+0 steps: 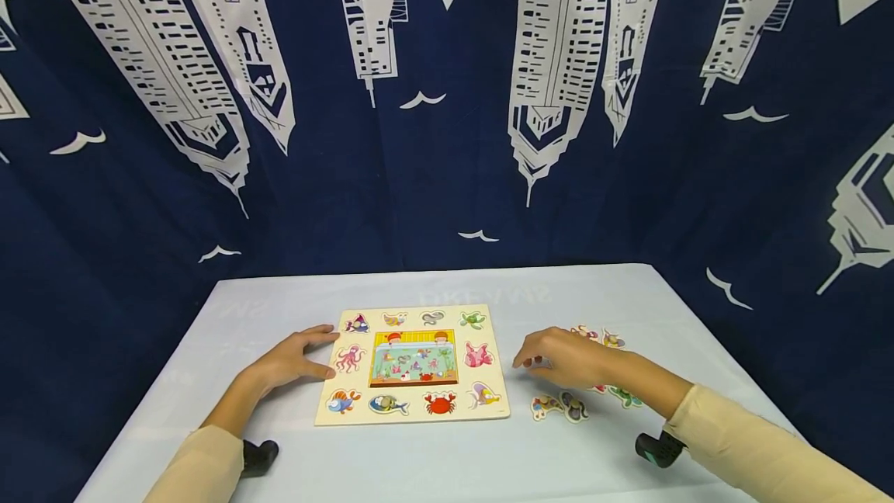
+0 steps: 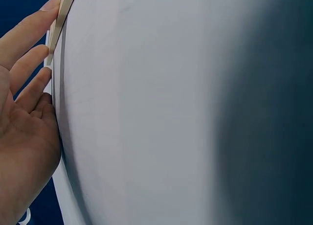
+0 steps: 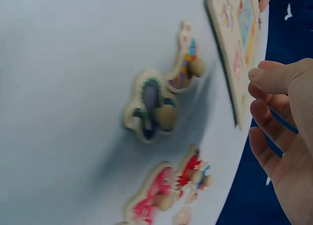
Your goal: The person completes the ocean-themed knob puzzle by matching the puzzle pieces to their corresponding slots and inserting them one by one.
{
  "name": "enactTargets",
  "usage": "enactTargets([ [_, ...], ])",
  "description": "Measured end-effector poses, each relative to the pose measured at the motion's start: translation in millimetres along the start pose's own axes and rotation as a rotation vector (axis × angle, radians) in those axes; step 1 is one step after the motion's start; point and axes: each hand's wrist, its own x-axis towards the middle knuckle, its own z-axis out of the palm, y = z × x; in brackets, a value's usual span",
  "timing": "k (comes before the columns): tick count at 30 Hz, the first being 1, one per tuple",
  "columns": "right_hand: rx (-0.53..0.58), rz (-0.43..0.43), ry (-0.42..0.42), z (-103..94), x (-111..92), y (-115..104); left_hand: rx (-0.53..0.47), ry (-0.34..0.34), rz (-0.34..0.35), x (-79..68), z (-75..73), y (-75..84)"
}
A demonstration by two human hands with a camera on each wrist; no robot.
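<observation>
A cream wooden puzzle board [image 1: 328, 416] lies flat on the table, with sea-animal pictures around a central aquarium scene [image 1: 413, 359]. My left hand [image 1: 293, 355] touches its left edge with fingers extended; the left wrist view shows the fingertips against the board's edge [image 2: 61, 24]. Right of the board hovers my right hand [image 1: 566, 358], its fingers loosely bent and nothing seen between them. Below it are two knobbed puzzle pieces, a grey-and-dark one [image 3: 150, 107] and a multicoloured one [image 3: 183, 63]. A pink piece [image 3: 154, 191] and a red piece [image 3: 188, 173] lie close by.
More puzzle pieces [image 1: 611, 339] lie beyond the right forearm, partly hidden by it; a green one [image 1: 625, 396] shows on its near side. A white cloth [image 1: 419, 464] covers the table. Behind hangs a dark blue curtain [image 1: 433, 177] printed with white buildings.
</observation>
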Motion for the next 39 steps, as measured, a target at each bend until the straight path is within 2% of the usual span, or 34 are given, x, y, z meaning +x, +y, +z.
enactTargets([
  [11, 0.156, 0.003, 0.031, 26.8, -32.4, 14.5, 0.016, 0.004, -0.007, -0.2, -0.5, 1.3],
  [16, 0.191, -0.040, 0.064, 38.9, -39.8, 23.4, 0.021, 0.008, 0.002, 1.6, -2.0, 0.1],
  [25, 0.230, -0.089, 0.114, 47.6, -38.9, 28.8, 0.016, 0.008, -0.010, 1.1, -0.5, -0.7],
  [34, 0.216, -0.109, 0.103, 40.4, -33.6, 26.7, 0.020, 0.008, -0.001, 0.6, -0.6, 0.9],
  [39, 0.180, -0.100, 0.123, 32.3, -24.7, 24.7, 0.007, 0.006, 0.004, 0.7, -1.1, -0.2],
])
